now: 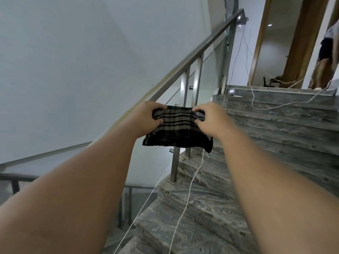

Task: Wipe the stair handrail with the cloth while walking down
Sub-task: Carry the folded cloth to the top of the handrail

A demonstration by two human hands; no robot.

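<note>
cloth (177, 126) stretched between hands | left fingers (159, 109), right fingers (199, 109) pinching top corners

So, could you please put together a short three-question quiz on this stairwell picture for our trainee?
1. True or false: the cloth is held stretched between the left hand and the right hand.
2. Multiple choice: the handrail is (A) wood, (B) metal, (C) rope.
3. Fill in: a white ____ trails down the stone steps.

Key:
1. True; each hand grips one upper end.
2. B; metal, running past the left hand. Whether the cloth touches it cannot be told.
3. Cord.
</note>
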